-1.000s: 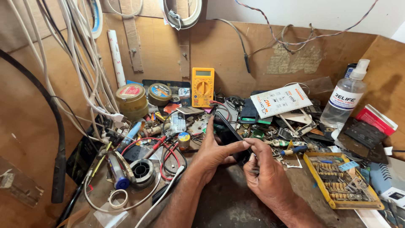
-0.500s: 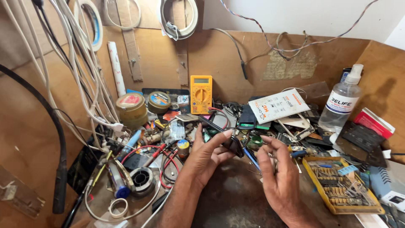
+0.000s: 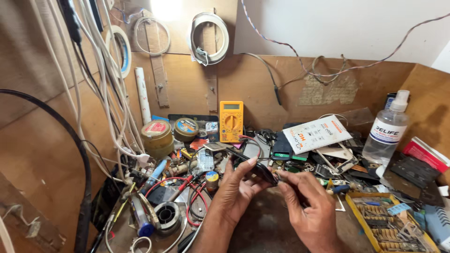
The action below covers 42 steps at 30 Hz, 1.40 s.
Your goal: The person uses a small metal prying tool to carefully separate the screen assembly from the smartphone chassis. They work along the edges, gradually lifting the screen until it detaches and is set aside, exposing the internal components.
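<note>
My left hand [image 3: 234,192] grips a small black phone-like device [image 3: 260,171] by its edge, thumb along the top. My right hand [image 3: 307,206] sits just to the right, its fingertips pinched at the device's right end; whether they hold a tool I cannot tell. Both hands hover above the dark mat at the middle of a cluttered workbench.
A yellow multimeter [image 3: 231,121] leans on the back wall with red leads [image 3: 187,187] trailing left. Round tins [image 3: 157,133], a solder spool [image 3: 167,214], a clear spray bottle [image 3: 386,133], a white packet [image 3: 316,133] and a yellow parts tray [image 3: 389,225] surround the hands. White cables [image 3: 108,93] hang left.
The view has tilted up and the hands sit lower in frame. The device has turned from upright to edge-on in my left hand, and my right hand has closed in on its end.
</note>
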Each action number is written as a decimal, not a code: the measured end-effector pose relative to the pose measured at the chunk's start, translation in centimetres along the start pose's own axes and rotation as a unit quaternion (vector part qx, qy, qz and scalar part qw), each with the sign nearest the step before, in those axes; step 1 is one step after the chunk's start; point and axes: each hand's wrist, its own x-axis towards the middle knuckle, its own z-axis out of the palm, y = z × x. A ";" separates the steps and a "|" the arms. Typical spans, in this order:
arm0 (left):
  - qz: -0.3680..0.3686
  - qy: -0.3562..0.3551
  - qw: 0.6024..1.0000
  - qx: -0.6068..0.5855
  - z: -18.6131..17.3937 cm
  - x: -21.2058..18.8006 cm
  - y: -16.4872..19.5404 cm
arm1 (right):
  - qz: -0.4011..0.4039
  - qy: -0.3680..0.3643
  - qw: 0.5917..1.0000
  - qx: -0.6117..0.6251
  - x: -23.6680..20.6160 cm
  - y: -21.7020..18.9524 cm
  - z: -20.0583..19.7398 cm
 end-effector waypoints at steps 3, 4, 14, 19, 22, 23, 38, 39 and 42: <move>0.001 0.013 1.000 -0.005 0.4 0.0 0.0 | 0.051 -0.007 0.999 0.015 0.6 -0.1 0.2; 0.005 0.011 1.000 -0.001 0.5 -0.1 0.0 | 0.053 -0.011 0.998 0.021 0.7 -0.2 0.2; 0.028 0.036 0.998 0.049 1.2 0.0 -1.0 | 0.056 -0.017 0.998 0.031 -0.3 0.4 0.2; 0.035 0.050 0.996 0.060 1.4 -0.1 -1.2 | 0.077 -0.017 0.996 0.034 -0.5 0.4 0.2; 0.046 0.054 0.995 0.063 1.7 -0.2 -1.3 | 0.082 -0.014 0.996 0.026 -0.6 0.3 0.2; 0.044 0.061 0.995 0.065 1.8 -0.2 -1.3 | 0.084 -0.013 0.996 0.021 -0.5 0.3 0.2; 0.138 0.120 0.983 0.030 2.4 0.6 -3.1 | 0.012 0.058 0.994 -0.087 -1.4 -1.0 1.2; 0.152 0.122 0.981 0.020 2.4 0.7 -3.3 | 0.001 0.064 0.993 -0.096 -1.5 -1.0 1.3; 0.167 0.134 0.977 0.015 2.6 0.7 -3.7 | -0.029 0.067 0.987 -0.144 -1.4 -1.0 1.5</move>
